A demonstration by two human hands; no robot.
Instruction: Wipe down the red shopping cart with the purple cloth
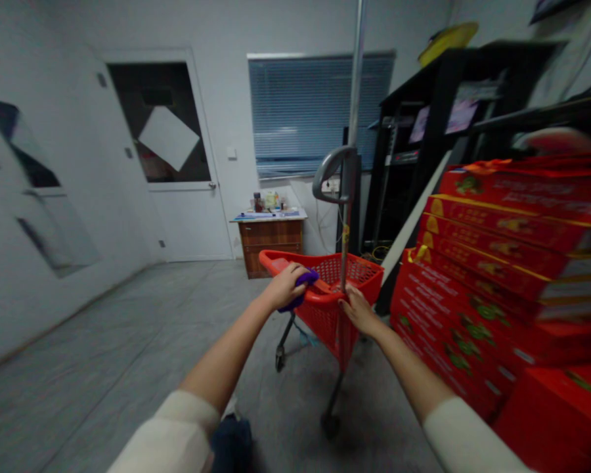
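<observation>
A red plastic shopping cart (320, 318) with mesh sides stands on wheeled legs before me. My left hand (286, 286) is closed on a purple cloth (301, 293), which lies against the cart's near left rim. At the near right corner, my right hand (360, 311) grips the cart's edge beside an upright metal pole (355, 98). Its fingers are partly hidden by the rim and pole. A grey loop handle (333, 176) is fixed on the pole above the basket.
Red boxes (477, 289) are stacked close on the right, beside a black rack (436, 85). A wooden cabinet (272, 242) with small items on top stands by the back wall, under a blinded window (305, 118). A white door (187, 226) is at the back left.
</observation>
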